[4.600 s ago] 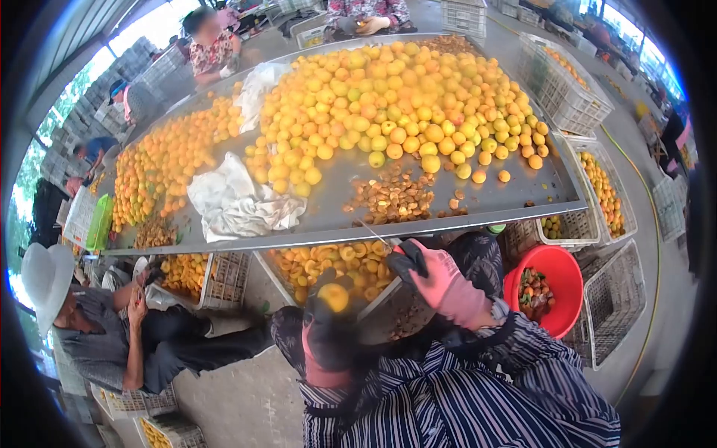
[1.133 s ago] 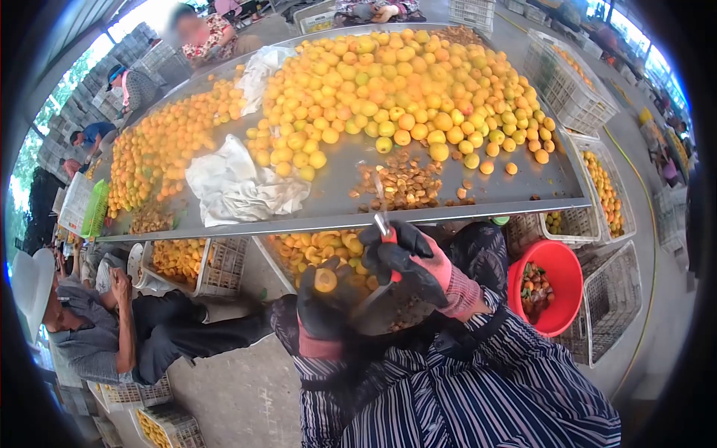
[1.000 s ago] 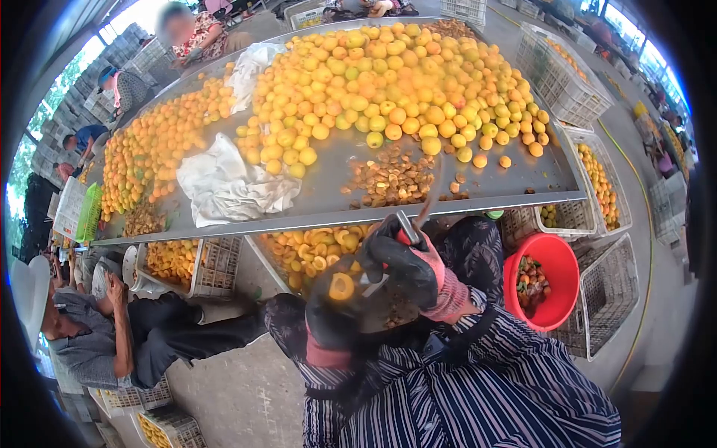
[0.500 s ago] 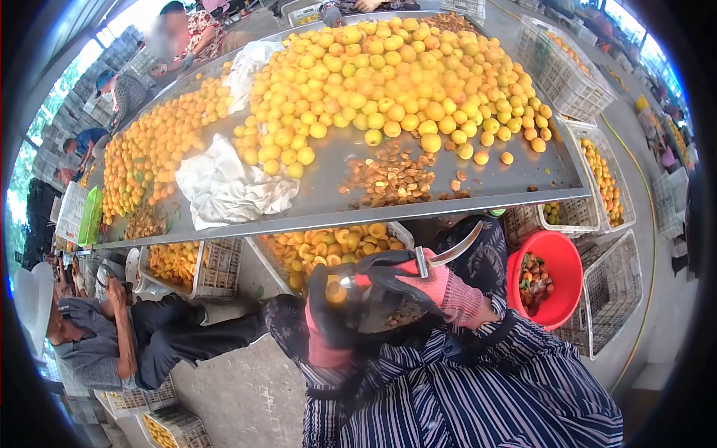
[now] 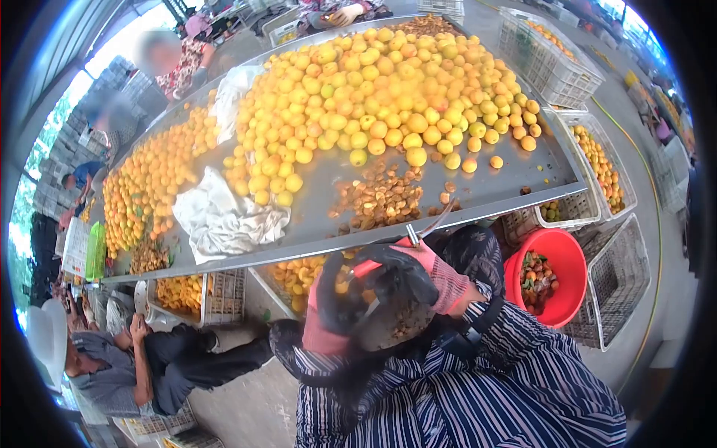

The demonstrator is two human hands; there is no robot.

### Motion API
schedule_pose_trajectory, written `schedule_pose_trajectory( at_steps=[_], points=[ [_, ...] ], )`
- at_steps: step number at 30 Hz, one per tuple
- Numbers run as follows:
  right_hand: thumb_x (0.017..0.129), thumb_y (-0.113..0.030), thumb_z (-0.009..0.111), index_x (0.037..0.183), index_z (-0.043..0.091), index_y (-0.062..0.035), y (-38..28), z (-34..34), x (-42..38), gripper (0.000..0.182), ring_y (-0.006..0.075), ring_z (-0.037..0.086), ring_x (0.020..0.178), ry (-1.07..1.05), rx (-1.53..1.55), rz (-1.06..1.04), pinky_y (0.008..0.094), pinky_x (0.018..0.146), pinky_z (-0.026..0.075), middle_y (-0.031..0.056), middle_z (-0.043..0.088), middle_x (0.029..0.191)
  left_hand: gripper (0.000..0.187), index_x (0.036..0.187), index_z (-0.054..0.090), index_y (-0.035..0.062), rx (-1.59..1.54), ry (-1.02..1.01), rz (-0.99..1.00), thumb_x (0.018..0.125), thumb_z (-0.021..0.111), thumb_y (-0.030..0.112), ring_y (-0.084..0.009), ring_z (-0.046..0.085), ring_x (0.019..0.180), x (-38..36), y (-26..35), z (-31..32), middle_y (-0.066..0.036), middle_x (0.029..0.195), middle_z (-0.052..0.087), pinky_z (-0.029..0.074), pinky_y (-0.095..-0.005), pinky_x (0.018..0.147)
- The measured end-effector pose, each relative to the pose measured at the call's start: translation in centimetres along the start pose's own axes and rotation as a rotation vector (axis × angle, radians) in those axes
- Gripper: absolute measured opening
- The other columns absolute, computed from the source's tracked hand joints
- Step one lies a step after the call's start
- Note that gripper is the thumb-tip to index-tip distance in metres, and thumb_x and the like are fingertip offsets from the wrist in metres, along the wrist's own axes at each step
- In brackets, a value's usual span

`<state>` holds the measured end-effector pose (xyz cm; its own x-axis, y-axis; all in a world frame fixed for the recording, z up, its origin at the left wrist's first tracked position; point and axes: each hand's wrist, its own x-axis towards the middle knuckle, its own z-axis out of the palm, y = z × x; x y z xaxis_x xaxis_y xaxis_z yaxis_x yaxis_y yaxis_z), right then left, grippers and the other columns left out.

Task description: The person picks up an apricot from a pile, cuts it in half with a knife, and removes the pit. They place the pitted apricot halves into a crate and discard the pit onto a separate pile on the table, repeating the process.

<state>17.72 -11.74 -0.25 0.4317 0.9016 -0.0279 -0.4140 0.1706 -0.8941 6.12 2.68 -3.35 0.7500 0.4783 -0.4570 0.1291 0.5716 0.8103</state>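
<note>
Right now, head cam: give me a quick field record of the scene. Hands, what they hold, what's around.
left hand: gloved, closed around something below the table edge; too hidden to tell what
right hand: gloved, gripping a knife, blade pointing up toward the table
table: metal, piled with yellow-orange fruit
pits: heap near the front edge
cloth: crumpled white on the table's left part
bucket: red, to the right of the hands
crate below table: cut fruit halves
others: seated person at lower left
</note>
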Motion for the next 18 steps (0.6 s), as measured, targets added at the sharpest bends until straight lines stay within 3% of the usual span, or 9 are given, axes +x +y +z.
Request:
schedule_pose_trajectory(
  at_steps=[3, 4, 6, 7, 12, 14, 15, 17, 18],
  points=[
    [0.092, -0.029, 0.048, 0.113, 0.054, -0.0004, 0.8, -1.0, 1.5, 0.036, 0.0215, 0.063, 0.087, 0.129, 0.384, 0.045, 0.0305, 0.07, 0.053, 0.0132, 0.063, 0.098, 0.031, 0.09, 0.058, 0.013, 0.744, 0.155, 0.728, 0.09, 0.045, 0.041, -0.0096, 0.039, 0.035, 8.6, -5.5, -3.6, 0.001, 0.054, 0.052, 0.032, -0.0227, 0.034],
    [0.092, -0.029, 0.048, 0.113, 0.054, -0.0004, 0.7, -1.3, 1.9, 0.036, 0.0215, 0.063, 0.087, 0.137, 0.381, 0.03, 0.0305, 0.07, 0.053, 0.0132, 0.063, 0.098, 0.031, 0.09, 0.058, 0.013, 0.745, 0.139, 0.737, 0.09, 0.045, 0.041, -0.0096, 0.039, 0.035, 8.1, -3.2, -1.6, 0.001, 0.054, 0.052, 0.032, -0.0227, 0.034],
    [0.091, -0.03, 0.049, 0.111, 0.054, -0.0004, 0.2, -1.9, 2.7, 0.036, 0.0223, 0.063, 0.088, 0.216, 0.574, 0.083, 0.0314, 0.072, 0.053, 0.0127, 0.064, 0.096, 0.036, 0.091, 0.058, 0.0108, -0.397, -0.158, -0.424, 0.089, 0.045, 0.044, -0.0093, 0.044, 0.038, 5.5, 3.4, 4.1, 0.0, 0.057, 0.056, 0.035, -0.022, 0.036],
    [0.09, -0.031, 0.05, 0.112, 0.053, -0.0018, 0.1, -2.5, 3.1, 0.037, 0.0233, 0.063, 0.089, 0.224, 0.563, 0.111, 0.0316, 0.073, 0.052, 0.013, 0.063, 0.098, 0.042, 0.096, 0.057, 0.0087, -0.429, -0.162, -0.489, 0.087, 0.045, 0.048, -0.0094, 0.047, 0.04, 5.9, 3.6, 4.9, -0.001, 0.061, 0.059, 0.039, -0.0217, 0.038],
    [0.089, -0.033, 0.052, 0.112, 0.054, -0.0063, 4.4, -6.7, 6.1, 0.035, 0.022, 0.064, 0.084, 0.352, 0.598, 0.0, 0.0293, 0.073, 0.05, 0.0124, 0.064, 0.099, 0.049, 0.103, 0.055, 0.0069, -0.491, -0.162, -0.374, 0.087, 0.042, 0.052, -0.0083, 0.045, 0.037, 8.6, 2.5, 7.6, -0.003, 0.067, 0.06, 0.041, -0.0214, 0.04],
    [0.087, -0.029, 0.057, 0.103, 0.061, -0.0057, 3.9, -7.6, 6.8, 0.028, 0.0134, 0.062, 0.075, 0.481, 0.068, -0.24, 0.0208, 0.066, 0.048, 0.0074, 0.065, 0.084, 0.048, 0.106, 0.054, 0.0067, -0.402, -0.228, -0.316, 0.088, 0.042, 0.05, -0.0089, 0.042, 0.035, 10.8, 0.8, 6.3, -0.005, 0.069, 0.06, 0.043, -0.0212, 0.043],
    [0.087, -0.024, 0.057, 0.108, 0.058, -0.0013, 1.5, -7.2, 7.1, 0.031, 0.0171, 0.064, 0.076, 0.627, 0.058, -0.173, 0.0234, 0.068, 0.051, 0.0083, 0.066, 0.087, 0.043, 0.105, 0.055, 0.0074, 0.286, -0.149, 0.236, 0.089, 0.043, 0.045, -0.0099, 0.04, 0.033, 14.5, -3.0, 3.7, -0.008, 0.068, 0.06, 0.045, -0.0232, 0.046],
    [0.088, -0.022, 0.057, 0.11, 0.057, 0.0004, 10.4, -20.3, 12.9, 0.031, 0.0204, 0.065, 0.07, 0.701, 0.105, -0.218, 0.0274, 0.062, 0.053, 0.0102, 0.066, 0.09, 0.041, 0.104, 0.055, 0.0075, 0.287, -0.138, 0.233, 0.09, 0.043, 0.044, -0.0104, 0.04, 0.033, 14.9, -3.9, 3.1, -0.008, 0.067, 0.06, 0.045, -0.0247, 0.048],
    [0.089, -0.023, 0.055, 0.111, 0.056, -0.0005, 1.1, -14.4, 8.9, 0.032, 0.0212, 0.064, 0.062, 0.631, 0.131, -0.154, 0.03, 0.054, 0.053, 0.0115, 0.067, 0.09, 0.039, 0.102, 0.056, 0.0077, 0.289, -0.116, 0.235, 0.09, 0.044, 0.042, -0.0109, 0.04, 0.032, 14.9, -4.2, 2.9, -0.008, 0.067, 0.06, 0.046, -0.0261, 0.049]
  ],
)
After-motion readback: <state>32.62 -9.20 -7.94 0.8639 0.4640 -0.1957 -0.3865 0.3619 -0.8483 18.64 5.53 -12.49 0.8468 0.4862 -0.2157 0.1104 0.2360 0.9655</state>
